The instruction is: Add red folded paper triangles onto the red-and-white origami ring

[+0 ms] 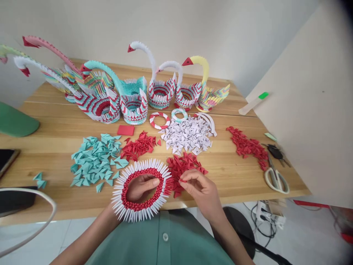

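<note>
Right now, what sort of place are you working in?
Likely a home or hobby craft desk for modular origami: finished paper swans line the wooden table, with piles of folded paper pieces and scissors nearby.

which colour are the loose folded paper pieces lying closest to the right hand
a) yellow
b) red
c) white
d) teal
b, the right hand pinches at the edge of the red pile beside the red and white ring that the left hand holds; the teal pile and white pile lie farther off.
</note>
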`<state>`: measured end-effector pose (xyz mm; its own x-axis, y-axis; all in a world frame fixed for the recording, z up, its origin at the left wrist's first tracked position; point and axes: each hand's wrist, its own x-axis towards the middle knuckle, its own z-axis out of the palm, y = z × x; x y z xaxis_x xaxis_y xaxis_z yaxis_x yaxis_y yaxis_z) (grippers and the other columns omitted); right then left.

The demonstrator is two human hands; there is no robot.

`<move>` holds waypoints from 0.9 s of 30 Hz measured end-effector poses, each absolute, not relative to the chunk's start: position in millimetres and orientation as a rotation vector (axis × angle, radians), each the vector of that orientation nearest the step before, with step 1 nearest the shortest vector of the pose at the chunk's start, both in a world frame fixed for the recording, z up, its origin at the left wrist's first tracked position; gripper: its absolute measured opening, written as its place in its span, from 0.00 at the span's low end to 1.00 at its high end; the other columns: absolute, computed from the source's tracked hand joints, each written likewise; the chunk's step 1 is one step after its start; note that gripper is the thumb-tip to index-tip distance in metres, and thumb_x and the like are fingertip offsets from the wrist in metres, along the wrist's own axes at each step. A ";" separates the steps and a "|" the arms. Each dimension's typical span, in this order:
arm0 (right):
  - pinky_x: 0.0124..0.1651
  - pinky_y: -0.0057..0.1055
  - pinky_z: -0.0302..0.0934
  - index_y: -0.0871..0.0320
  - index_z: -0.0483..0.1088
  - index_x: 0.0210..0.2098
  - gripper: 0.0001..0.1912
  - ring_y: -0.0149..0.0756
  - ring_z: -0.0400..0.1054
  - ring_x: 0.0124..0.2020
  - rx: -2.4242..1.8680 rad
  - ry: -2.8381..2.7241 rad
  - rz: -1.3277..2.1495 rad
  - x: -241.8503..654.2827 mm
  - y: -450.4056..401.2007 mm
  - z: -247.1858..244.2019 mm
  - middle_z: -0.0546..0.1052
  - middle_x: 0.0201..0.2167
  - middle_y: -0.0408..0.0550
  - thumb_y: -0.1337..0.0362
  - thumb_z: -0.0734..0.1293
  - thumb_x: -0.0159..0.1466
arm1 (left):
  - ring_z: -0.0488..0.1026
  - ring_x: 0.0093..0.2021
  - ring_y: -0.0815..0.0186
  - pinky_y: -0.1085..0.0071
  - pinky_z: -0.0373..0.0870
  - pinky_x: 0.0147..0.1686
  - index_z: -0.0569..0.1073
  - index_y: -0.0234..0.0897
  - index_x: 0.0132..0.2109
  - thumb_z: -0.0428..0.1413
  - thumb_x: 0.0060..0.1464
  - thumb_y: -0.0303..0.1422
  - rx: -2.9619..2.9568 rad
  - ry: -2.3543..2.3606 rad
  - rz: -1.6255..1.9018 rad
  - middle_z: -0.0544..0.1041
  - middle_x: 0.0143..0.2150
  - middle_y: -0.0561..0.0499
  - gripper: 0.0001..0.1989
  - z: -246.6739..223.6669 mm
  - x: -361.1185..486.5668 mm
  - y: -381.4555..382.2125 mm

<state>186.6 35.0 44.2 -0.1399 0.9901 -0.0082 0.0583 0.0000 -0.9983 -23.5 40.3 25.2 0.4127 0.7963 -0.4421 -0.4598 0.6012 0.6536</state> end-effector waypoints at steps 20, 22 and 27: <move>0.30 0.30 0.70 0.56 0.75 0.31 0.10 0.35 0.75 0.27 -1.179 -0.811 1.645 182.6 33.6 30.3 0.80 0.28 0.46 0.58 0.75 0.54 | 0.73 0.29 0.68 0.71 0.67 0.36 0.78 0.32 0.29 0.70 0.34 0.45 0.513 0.805 0.781 0.80 0.27 0.52 0.21 20.4 -25.0 38.6; 0.30 0.27 0.68 0.56 0.75 0.31 0.09 0.33 0.73 0.28 -1.187 -0.838 1.604 182.4 33.3 27.8 0.79 0.28 0.45 0.59 0.75 0.55 | 0.73 0.30 0.67 0.71 0.67 0.36 0.78 0.32 0.29 0.70 0.34 0.44 0.460 0.774 0.794 0.80 0.27 0.52 0.20 13.9 -23.5 36.2; 0.30 0.25 0.66 0.52 0.76 0.38 0.12 0.28 0.69 0.26 -1.165 -0.819 1.580 179.4 33.1 29.0 0.77 0.26 0.41 0.59 0.75 0.55 | 0.73 0.33 0.66 0.70 0.64 0.38 0.77 0.33 0.29 0.69 0.37 0.43 0.491 0.762 0.853 0.79 0.27 0.53 0.18 -2.1 -21.7 32.5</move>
<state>179.4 33.1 29.0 -0.0698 0.9530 -0.2947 -0.3088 -0.3016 -0.9020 -21.7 32.5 -2.1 0.4258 0.8134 -0.3962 -0.4852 0.5749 0.6588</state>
